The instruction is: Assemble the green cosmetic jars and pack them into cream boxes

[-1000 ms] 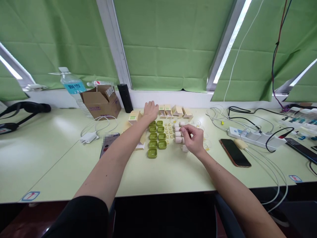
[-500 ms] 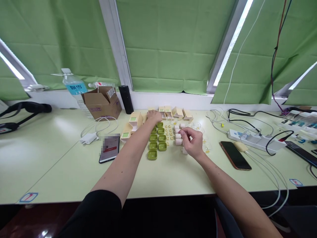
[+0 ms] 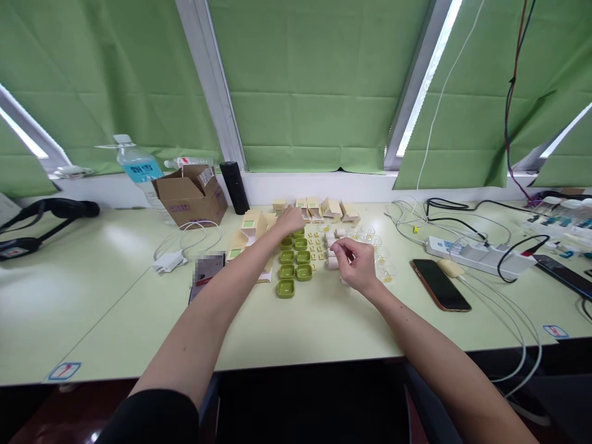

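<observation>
My left hand [image 3: 291, 221] reaches to the far end of two columns of small green square dishes [image 3: 285, 288]. Its fingers point away from me, and the hand itself hides what they do. Just beyond it stand small open cream cardboard boxes [image 3: 331, 208]. My right hand [image 3: 357, 262] hovers over a group of white, rounded pieces [image 3: 332, 263], thumb and forefinger pinched together; anything between them is too small to make out. Between the dishes and the white pieces lie rows of tiny yellow pieces [image 3: 313, 250]. Clear plastic pieces [image 3: 385, 271] lie right of my right hand.
Left of the dishes are more cream boxes [image 3: 250, 225], a tablet-like device [image 3: 207, 271] and a white charger [image 3: 170, 261]. A brown carton [image 3: 192, 196] and black cylinder [image 3: 234, 188] stand behind. To the right lie a phone [image 3: 439, 285], power strip [image 3: 481, 258] and cables.
My left hand has shifted slightly right across the far end of the dishes, uncovering a cream box behind it. My right hand keeps its pinch in nearly the same place.
</observation>
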`<state>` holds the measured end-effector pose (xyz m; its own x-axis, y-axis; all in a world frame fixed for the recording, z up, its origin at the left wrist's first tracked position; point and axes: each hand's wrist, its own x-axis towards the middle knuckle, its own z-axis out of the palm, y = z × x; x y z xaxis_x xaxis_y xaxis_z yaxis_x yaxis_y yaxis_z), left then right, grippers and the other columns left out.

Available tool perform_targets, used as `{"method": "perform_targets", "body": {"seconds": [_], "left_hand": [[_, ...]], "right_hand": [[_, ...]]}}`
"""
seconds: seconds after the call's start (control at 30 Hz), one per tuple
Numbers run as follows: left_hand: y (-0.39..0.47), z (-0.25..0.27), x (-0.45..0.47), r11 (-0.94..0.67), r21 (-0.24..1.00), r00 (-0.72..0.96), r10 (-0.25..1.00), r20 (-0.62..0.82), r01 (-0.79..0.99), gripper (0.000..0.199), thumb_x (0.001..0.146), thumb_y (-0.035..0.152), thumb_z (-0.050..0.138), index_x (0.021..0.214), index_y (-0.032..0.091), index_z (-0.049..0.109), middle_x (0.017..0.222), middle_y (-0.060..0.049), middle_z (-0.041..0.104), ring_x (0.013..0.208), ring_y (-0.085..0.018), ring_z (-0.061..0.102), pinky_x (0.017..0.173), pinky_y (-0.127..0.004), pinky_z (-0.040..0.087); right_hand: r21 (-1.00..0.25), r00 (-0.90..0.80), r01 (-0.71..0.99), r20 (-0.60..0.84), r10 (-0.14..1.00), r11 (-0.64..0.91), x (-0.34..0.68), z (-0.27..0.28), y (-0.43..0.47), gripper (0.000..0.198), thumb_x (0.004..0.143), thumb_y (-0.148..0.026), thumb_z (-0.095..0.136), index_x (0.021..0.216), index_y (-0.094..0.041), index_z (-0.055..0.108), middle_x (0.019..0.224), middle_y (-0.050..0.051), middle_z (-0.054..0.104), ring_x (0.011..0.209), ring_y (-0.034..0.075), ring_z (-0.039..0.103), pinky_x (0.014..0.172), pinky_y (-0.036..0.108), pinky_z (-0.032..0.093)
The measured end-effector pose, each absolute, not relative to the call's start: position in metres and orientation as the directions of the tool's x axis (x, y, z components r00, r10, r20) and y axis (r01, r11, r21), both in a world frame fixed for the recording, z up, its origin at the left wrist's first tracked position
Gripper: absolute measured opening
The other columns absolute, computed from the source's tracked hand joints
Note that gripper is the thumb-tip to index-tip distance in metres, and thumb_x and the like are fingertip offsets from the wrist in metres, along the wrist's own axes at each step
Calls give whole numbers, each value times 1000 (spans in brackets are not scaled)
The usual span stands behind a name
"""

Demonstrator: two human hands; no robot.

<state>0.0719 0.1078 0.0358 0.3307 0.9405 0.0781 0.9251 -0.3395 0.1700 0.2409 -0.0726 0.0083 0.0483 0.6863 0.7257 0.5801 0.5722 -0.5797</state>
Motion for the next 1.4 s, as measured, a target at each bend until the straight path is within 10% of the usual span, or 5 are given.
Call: {"method": "perform_targets", "body": {"seconds": [0.43, 0.73, 1.23, 1.4], "left_hand": [[-58, 15, -15, -663, 143, 582, 724, 370, 734, 22, 93, 18, 49, 101, 21, 70, 94, -10, 75, 96, -30, 65, 86, -46, 51], [-62, 13, -22, -705, 120, 664, 702, 256, 699, 27, 90, 38, 66, 107, 17, 69, 104, -11, 71, 110, -34, 54, 92, -49, 43], [-62, 5, -26, -699, 84, 687, 714, 135, 710, 29, 79, 35, 80, 100, 18, 71, 104, -11, 65, 108, -34, 51, 93, -47, 39], [-63, 12, -25, -699, 259, 679, 713, 175, 666, 33, 79, 35, 78, 106, 19, 67, 107, -10, 67, 113, -34, 54, 98, -48, 43]], "right_hand": [[-232, -146, 815, 804, 576, 531, 246, -3, -65, 29, 89, -24, 57, 60, -21, 57, 49, 0, 56, 47, 14, 46, 53, 29, 25], [-126, 9, 991, 405, 914, 46, 261, 15, -55, 17, 90, -24, 59, 88, -22, 76, 86, 6, 77, 80, 21, 66, 59, 29, 24], [52, -398, 914, 307, 864, 402, 235, -7, -65, 17, 82, -9, 62, 78, -18, 76, 81, 10, 74, 87, 24, 57, 71, 35, 34], [58, -397, 916, 285, 872, 398, 232, -7, -66, 17, 85, -11, 62, 81, -18, 77, 86, 11, 75, 93, 26, 57, 71, 35, 32]]}}
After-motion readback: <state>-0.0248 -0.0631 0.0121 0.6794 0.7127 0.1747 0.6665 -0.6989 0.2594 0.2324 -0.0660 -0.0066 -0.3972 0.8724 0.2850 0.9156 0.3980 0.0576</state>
